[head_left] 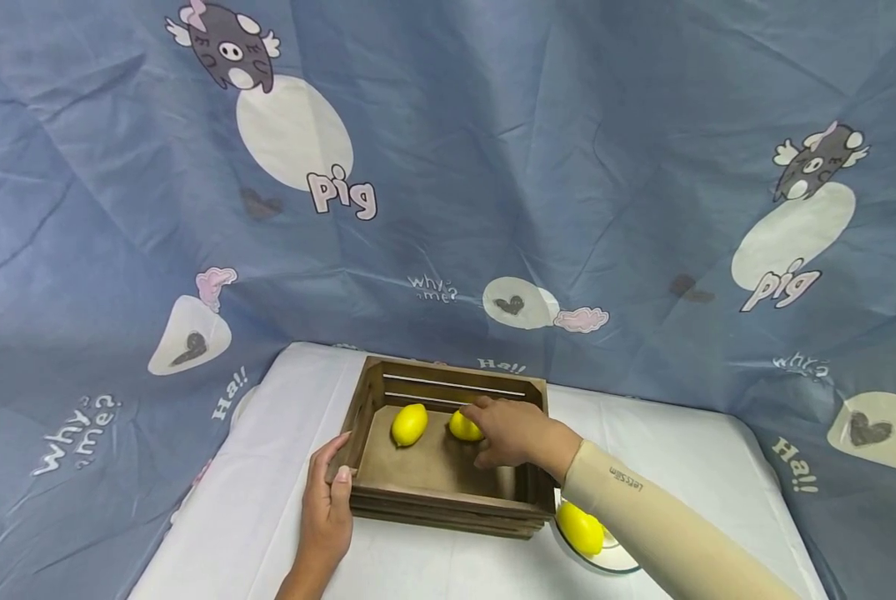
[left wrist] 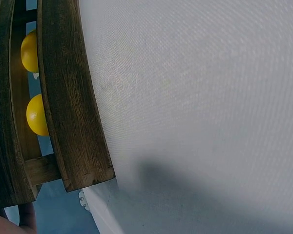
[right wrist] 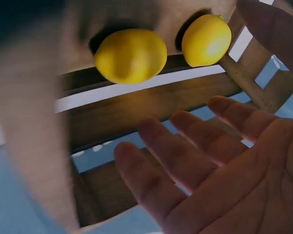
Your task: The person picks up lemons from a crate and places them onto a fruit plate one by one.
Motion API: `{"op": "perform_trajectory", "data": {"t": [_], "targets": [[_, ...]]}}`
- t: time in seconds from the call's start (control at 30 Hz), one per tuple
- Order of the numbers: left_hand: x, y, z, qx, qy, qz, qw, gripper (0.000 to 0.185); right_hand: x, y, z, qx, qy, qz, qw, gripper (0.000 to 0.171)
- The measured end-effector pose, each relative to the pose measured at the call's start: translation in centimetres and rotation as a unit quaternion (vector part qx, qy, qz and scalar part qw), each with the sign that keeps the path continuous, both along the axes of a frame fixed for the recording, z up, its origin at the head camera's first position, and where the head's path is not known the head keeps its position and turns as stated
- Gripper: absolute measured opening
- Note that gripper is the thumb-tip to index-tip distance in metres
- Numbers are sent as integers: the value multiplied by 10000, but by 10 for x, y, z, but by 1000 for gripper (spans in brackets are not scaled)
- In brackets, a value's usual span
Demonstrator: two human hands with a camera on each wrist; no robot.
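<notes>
A brown slatted wooden crate (head_left: 448, 493) sits on the white surface, with two yellow lemons on its floor. One lemon (head_left: 409, 424) lies left of centre; the other lemon (head_left: 464, 427) is partly covered by my right hand (head_left: 511, 429) in the head view. That hand reaches over the crate from the right, and the right wrist view shows its fingers spread and relaxed below both lemons, nothing held. My left hand (head_left: 327, 508) holds the crate at its front left corner, thumb near the rim. Through a slat gap, the left wrist view shows a lemon (left wrist: 36, 115).
At the crate's front right, a third lemon (head_left: 581, 527) lies on a plate (head_left: 618, 562), partly hidden by my right sleeve (head_left: 665, 521). A blue printed cloth (head_left: 432, 225) hangs behind and around the white-covered table (head_left: 688, 433).
</notes>
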State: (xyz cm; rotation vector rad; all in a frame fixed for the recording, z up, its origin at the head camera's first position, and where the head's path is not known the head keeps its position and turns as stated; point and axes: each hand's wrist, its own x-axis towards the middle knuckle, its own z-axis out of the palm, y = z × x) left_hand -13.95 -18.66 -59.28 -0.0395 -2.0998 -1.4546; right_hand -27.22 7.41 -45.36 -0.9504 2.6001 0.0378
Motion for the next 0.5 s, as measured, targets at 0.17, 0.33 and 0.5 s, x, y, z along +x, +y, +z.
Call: {"op": "perform_trajectory", "data": {"t": [0.17, 0.33, 0.5], "targets": [[0, -1, 0, -1, -63, 37, 10000, 48, -8, -14, -4, 109, -197, 27, 9997, 87], [0, -1, -1, 123, -42, -18, 9999, 48, -13, -21, -10, 289, -290, -109, 9991, 87], [-1, -1, 0, 176, -67, -91, 9998, 47, -16, -24, -15, 353, -319, -193, 9987, 86]]}}
